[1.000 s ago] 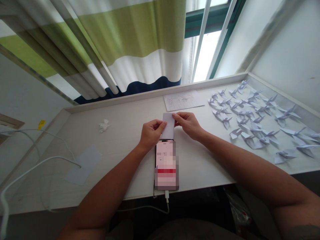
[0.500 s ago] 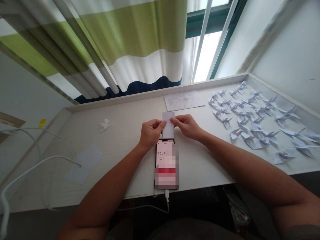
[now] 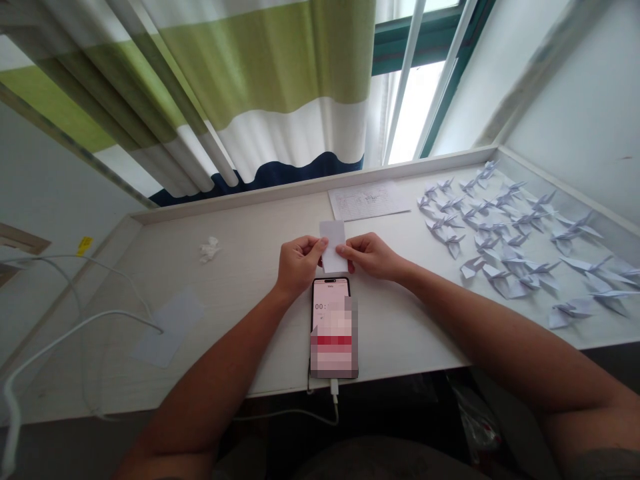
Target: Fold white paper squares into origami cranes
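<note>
A white charging cable (image 3: 75, 327) looped across the far left of the worktop (image 3: 250, 320), and a flat sheet of pale paper (image 3: 167, 328) lay near it, with a small crumpled scrap (image 3: 209, 249) further back. At the middle the person's left hand (image 3: 296, 265) had its grip clamped on the left edge of a small folded white paper (image 3: 333, 245), thumb on top and fingers curled beneath. The paper was held just above the worktop, beyond the top end of a phone (image 3: 331, 327) that lay flat with a timer on its screen (plugged in at the near end). The right hand (image 3: 371, 255) mirrored the left, its grip pinched shut on the paper's right edge, so the piece hung between the two hands, tilted slightly back.

To my eye a fold was being set, and doing it well would mean matching the edges squarely before pressing, keeping both pinches close to the crease line, then running a fingertip along it so it came out sharp rather than soft.

Behind the hands lay a printed sheet (image 3: 367, 199), and to the right a wide spread of finished paper cranes (image 3: 505, 233) covered the worktop, well apart from the hands.
</note>
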The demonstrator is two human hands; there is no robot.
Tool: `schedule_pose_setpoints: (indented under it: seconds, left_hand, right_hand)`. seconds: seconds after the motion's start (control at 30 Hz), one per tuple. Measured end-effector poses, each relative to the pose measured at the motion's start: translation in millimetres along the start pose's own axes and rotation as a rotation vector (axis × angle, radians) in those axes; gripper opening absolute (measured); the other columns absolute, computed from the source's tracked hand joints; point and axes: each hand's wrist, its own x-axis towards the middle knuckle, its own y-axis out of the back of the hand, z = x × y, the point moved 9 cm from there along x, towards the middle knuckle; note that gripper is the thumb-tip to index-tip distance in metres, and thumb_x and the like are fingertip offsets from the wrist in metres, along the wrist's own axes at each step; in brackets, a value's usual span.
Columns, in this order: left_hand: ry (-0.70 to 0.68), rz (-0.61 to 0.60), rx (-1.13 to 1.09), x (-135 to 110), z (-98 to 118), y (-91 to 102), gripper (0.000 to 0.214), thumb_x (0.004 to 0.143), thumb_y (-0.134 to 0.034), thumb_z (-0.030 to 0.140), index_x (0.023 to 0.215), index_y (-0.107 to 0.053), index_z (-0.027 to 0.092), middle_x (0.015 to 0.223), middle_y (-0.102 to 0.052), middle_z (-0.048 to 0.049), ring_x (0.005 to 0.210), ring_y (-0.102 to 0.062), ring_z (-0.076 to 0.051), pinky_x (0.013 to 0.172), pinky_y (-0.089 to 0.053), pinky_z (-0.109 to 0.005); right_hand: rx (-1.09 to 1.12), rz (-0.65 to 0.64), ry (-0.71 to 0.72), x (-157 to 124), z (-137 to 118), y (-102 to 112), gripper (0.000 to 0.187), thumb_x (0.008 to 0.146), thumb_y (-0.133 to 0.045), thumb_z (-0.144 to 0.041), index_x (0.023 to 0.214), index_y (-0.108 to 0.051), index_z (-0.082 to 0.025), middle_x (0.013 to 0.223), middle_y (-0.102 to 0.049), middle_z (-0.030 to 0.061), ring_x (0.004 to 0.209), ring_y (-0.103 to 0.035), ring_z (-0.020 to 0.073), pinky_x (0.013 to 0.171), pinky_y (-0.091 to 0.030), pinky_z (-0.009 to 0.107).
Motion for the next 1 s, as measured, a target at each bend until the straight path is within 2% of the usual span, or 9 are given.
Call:
schedule_pose_setpoints:
  seconds: [0.23,0.57,1.0]
  left_hand:
    - [0.006,-0.038,-0.028,3.8,-3.7,-1.1,0.044,0.084,-0.082,0.059,0.075,-0.075,0.016,0.06,-0.07,-0.003,0.053,-0.062,-0.014,0.053,-0.051,-0.026]
    - [0.039,-0.055,-0.074,4.6,-7.7,-3.9,0.048,0.083,-0.082,0.062,0.072,-0.073,0.017,0.06,-0.065,-0.0013,0.053,-0.06,-0.013,0.052,-0.054,-0.026]
    - [0.035,0.009,-0.113,6.3,-9.7,-1.2,0.048,0.075,-0.089,0.062,0.079,-0.074,0.016,0.065,-0.072,-0.0018,0.055,-0.063,-0.013,0.053,-0.055,-0.026]
  right_hand:
    - [0.035,-0.016,0.007,-0.9,-2.4,-1.2,0.062,0.098,-0.064,-0.068,0.062,-0.062,-0.018,0.06,-0.065,0.0011,0.056,-0.051,0.0097,0.058,-0.04,0.027]
    - [0.099,0.061,-0.021,0.2,-0.4,3.6,0.056,0.085,-0.08,-0.067,0.062,-0.068,-0.017,0.061,-0.072,0.0035,0.057,-0.06,0.0116,0.057,-0.043,0.027]
    - [0.136,0.041,-0.046,1.3,4.8,1.4,0.055,0.085,-0.079,-0.068,0.069,-0.068,-0.017,0.065,-0.072,0.003,0.06,-0.061,0.0115,0.06,-0.045,0.026]
